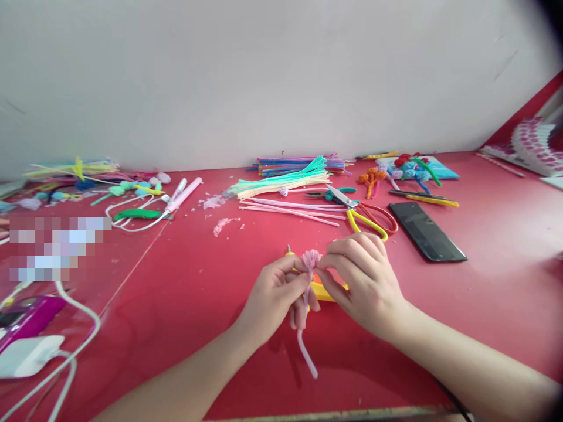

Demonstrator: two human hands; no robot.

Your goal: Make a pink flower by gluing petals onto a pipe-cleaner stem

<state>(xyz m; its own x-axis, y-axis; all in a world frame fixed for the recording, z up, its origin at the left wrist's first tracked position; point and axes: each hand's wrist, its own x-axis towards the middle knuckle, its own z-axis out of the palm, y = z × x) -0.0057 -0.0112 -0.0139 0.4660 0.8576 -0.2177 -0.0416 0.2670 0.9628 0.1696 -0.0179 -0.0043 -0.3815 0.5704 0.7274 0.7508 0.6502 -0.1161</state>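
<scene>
Between my hands is a pink pipe-cleaner flower (pixel 311 259), its fuzzy head up and its pale stem hanging down toward the table's front edge. My left hand (pixel 281 290) pinches it just below the head, thumb against fingers. From the other side, the thumb and forefinger of my right hand (pixel 365 281) close on the edge of the head. Partly hidden behind the hands lies a yellow and orange glue gun (pixel 324 291), its metal tip showing above my left fingers.
Red-and-yellow-handled scissors (pixel 369 220) and loose pink pipe cleaners (pixel 292 210) lie beyond my hands, before bundled pipe cleaners (pixel 281 179). A black phone (pixel 426 231) is at right. Finished orange flowers (pixel 372 177) lie behind. White cables (pixel 83 310) cross the left side.
</scene>
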